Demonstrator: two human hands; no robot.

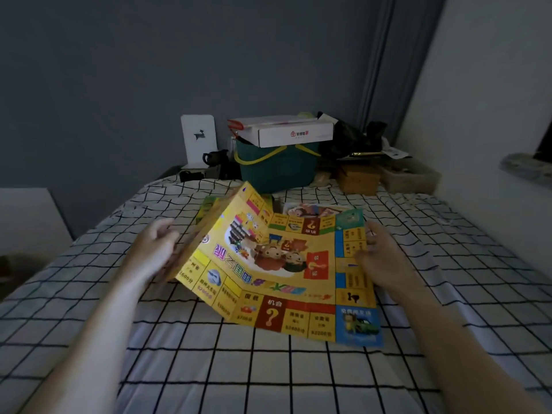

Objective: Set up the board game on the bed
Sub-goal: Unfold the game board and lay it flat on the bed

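Game board half unfolded between my hands on the bed.

The yellow game board (277, 270) lies on the checked bed (268, 369), its right part flat and its left panel tilted up along a fold. My left hand (155, 249), at the board's 9 o'clock, grips the raised left edge with curled fingers. My right hand (379, 258), at 3 o'clock, rests on the right edge; how its fingers lie I cannot tell. At 12 o'clock, beyond the board, a green basket (274, 171) carries a white box (294, 134).
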